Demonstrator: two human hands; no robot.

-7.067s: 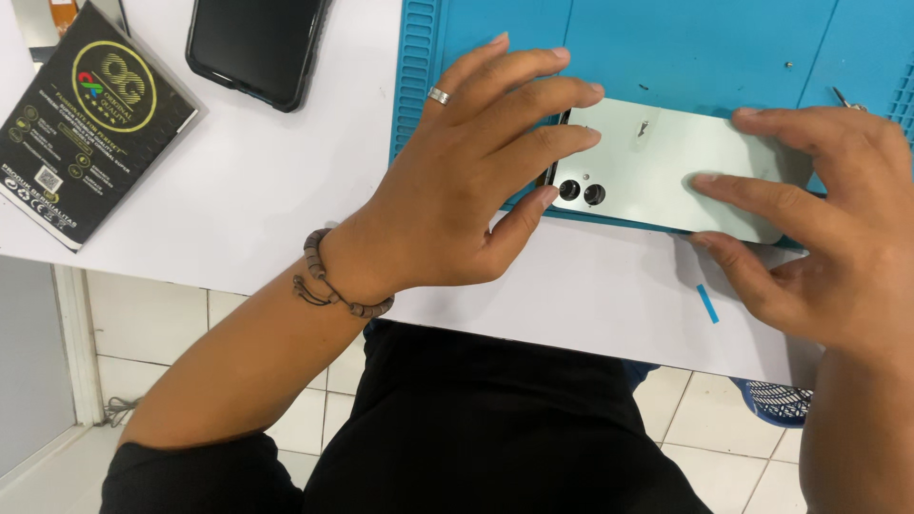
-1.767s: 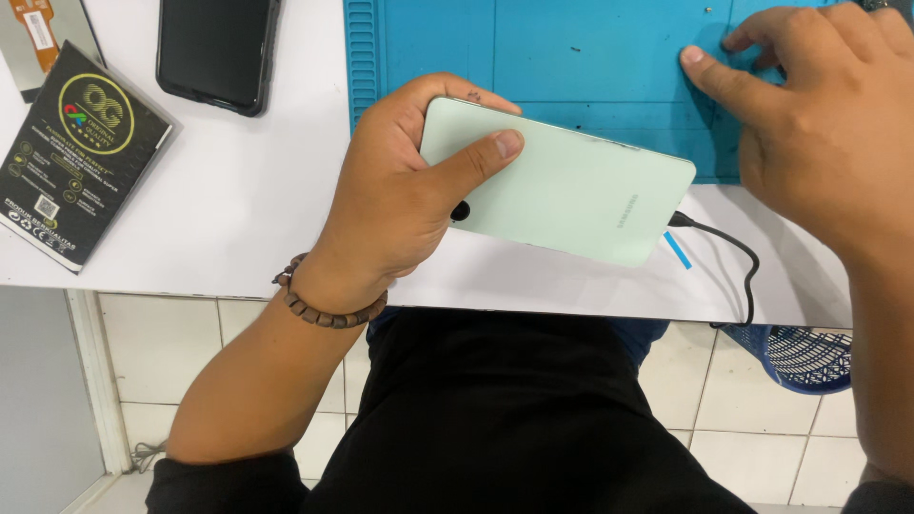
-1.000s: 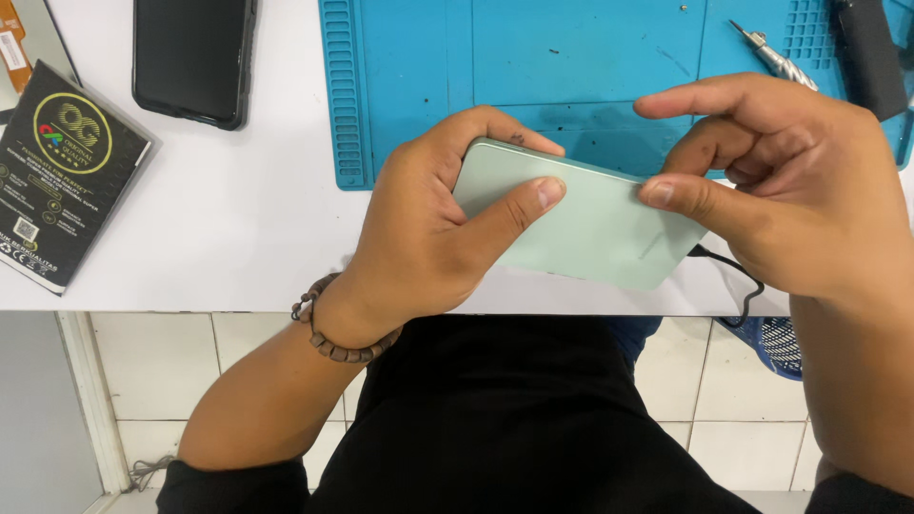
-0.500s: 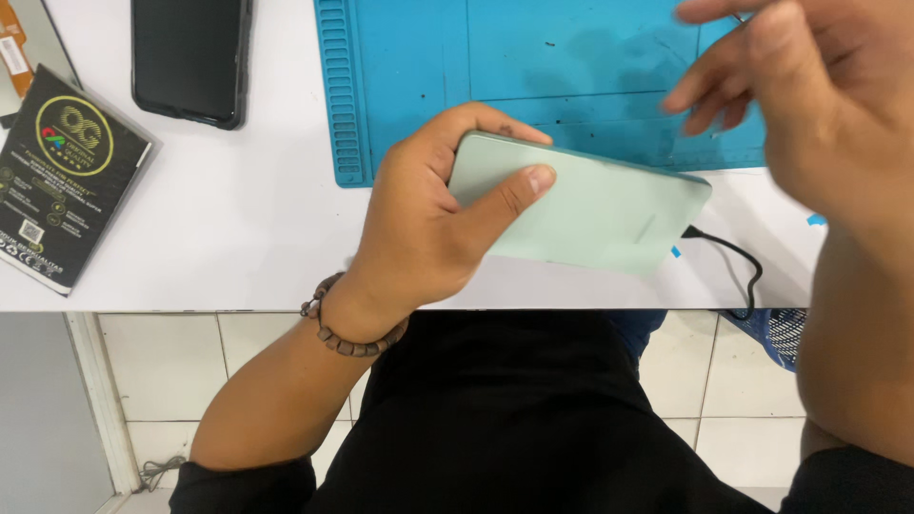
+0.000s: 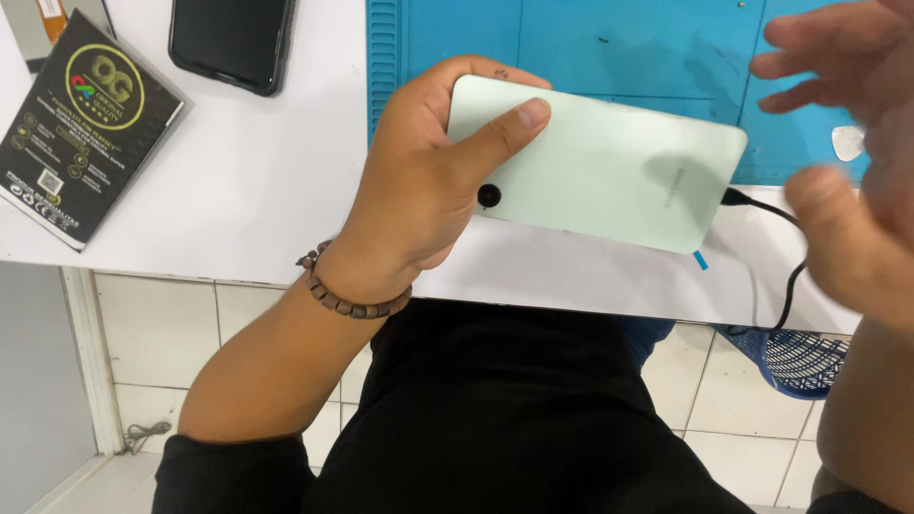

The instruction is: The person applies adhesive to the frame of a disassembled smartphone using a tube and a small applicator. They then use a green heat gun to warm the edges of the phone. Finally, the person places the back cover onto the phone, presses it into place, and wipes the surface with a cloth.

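— Between the two hands, what sits there?

— A pale green phone (image 5: 609, 176), back side up, held over the near edge of the white table (image 5: 257, 200). The left hand (image 5: 428, 190) grips its camera end, thumb laid across the back, fingers curled round the far edge.

— And the right hand?

— The right hand (image 5: 847, 190) is blurred, fingers spread and loose, grasping nothing. It hovers just beside the phone's other end, not touching it.

— Anything attached to the phone?

— A black cable (image 5: 785, 257) runs from that end, below the right hand, and drops over the table edge. A small blue tab (image 5: 701, 260) shows at the phone's near corner.

— What lies beyond the hands?

— A blue work mat (image 5: 609, 48), partly hidden by the phone and the right hand. A small white pick (image 5: 847, 143) rests on it, behind the right hand's fingers.

— To the left of the left hand?

— A black phone (image 5: 230, 43) lying flat, well apart, and further out a black booklet (image 5: 81, 128) with a yellow ring on it. A beaded bracelet (image 5: 347, 295) circles the left wrist. A blue basket (image 5: 809, 357) stands on the tiled floor beneath the right hand.
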